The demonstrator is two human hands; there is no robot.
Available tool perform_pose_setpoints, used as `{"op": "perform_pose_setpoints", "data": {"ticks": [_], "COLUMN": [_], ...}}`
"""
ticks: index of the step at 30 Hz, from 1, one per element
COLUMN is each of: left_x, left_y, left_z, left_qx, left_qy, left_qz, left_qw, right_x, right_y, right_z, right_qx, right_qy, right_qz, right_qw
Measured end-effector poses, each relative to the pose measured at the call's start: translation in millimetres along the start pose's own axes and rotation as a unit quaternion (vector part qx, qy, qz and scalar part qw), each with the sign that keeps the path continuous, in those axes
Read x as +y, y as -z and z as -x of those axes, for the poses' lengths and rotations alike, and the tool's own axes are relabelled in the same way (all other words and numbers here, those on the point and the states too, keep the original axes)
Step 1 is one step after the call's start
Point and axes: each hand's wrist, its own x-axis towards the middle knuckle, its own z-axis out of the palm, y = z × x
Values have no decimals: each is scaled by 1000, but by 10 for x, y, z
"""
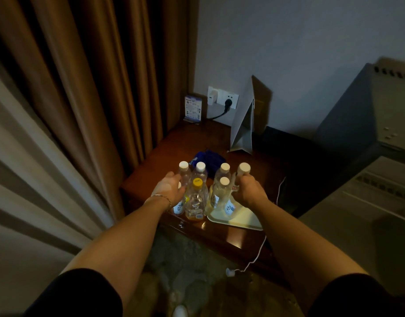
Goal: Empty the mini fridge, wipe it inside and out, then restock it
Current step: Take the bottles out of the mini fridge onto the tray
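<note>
Several clear plastic bottles with white caps (pixel 200 167) stand clustered on a dark wooden table (pixel 165 156), along with one yellow-capped bottle (pixel 197 197) holding orange liquid. My left hand (pixel 168 188) wraps around a bottle at the cluster's left side, mostly hiding it. My right hand (pixel 249 191) grips the rightmost white-capped bottle (pixel 243 168) by its body. A blue cloth (pixel 208 159) lies crumpled just behind the bottles. A white tray (pixel 240 219) sits at the table's front edge under the right-hand bottles.
Brown curtains (pixel 94 88) hang at the left. A wall socket (pixel 222 97) with a black plug, a small card stand (pixel 192 108) and a folded white sign (pixel 242 124) stand at the back. Grey appliances (pixel 368 179) fill the right. A white cable (pixel 256 255) dangles off the table front.
</note>
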Motion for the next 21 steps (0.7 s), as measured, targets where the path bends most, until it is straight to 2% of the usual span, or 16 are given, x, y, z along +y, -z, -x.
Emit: {"op": "perform_pose_setpoints", "data": {"ticks": [13,21], "left_x": [164,620], "left_y": [63,68], "left_z": [415,1006], "left_qx": [45,63], "left_qy": [18,19], "left_qz": [2,11], "left_qw": [999,998], "right_x": [143,297], "right_y": [5,251], "right_z": [260,884], "right_qx": [-11,-18], "right_qy": [22,89], "right_qz": [-6,72], "right_qw": [1000,993]}}
